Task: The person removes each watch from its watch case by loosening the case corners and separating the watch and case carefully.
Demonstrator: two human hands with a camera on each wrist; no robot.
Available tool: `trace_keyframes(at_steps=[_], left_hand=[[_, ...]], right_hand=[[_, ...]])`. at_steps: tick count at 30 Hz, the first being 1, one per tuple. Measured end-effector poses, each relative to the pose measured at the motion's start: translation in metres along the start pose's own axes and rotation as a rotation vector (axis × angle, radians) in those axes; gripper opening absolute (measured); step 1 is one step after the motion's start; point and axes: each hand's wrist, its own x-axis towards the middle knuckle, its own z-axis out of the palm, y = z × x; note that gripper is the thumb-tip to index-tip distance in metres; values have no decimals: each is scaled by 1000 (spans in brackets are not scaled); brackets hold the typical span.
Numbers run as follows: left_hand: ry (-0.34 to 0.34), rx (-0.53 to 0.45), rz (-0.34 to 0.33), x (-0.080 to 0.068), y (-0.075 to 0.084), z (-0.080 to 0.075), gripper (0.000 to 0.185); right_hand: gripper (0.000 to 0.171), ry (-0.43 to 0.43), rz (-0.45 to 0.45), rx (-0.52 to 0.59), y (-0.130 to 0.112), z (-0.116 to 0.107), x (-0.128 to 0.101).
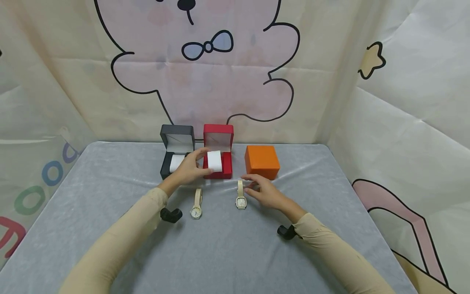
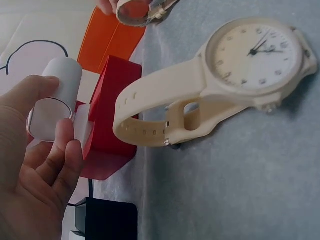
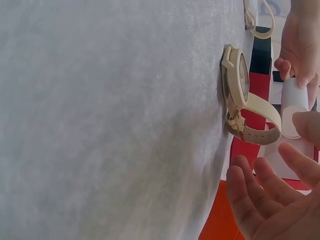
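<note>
In the head view my left hand [image 1: 188, 168] pinches a white watch cushion [image 1: 214, 161] over the open red watch box [image 1: 227, 164]. The left wrist view shows thumb and fingers at the two ends of that cushion [image 2: 69, 80]. My right hand [image 1: 266, 192] is beside a cream watch with a squarish case [image 1: 240, 197], its fingers loosely spread by the strap and holding nothing. That watch [image 3: 242, 80] has its strap standing in a loop in the right wrist view. A second cream watch [image 1: 196, 207], with a round dial, lies on the table below my left hand.
An open dark grey watch box [image 1: 178, 130] with a white cushion [image 1: 176, 162] stands left of the red one. To the right is a closed orange box [image 1: 262, 160]. Grey cloth covers the table [image 1: 227, 253], and printed curtains [image 1: 323, 81] hang behind and beside it.
</note>
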Motion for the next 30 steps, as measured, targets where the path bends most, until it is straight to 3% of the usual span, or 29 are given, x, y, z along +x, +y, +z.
trace_keyframes(at_steps=[19,30], left_hand=[[-4,33,-40,26,1,1,71],[-6,78,-35,28,1,5,73]], right_hand=[[41,24,-15,-2,7,-9,-7],[38,44,-36,8,9,-17,-13]])
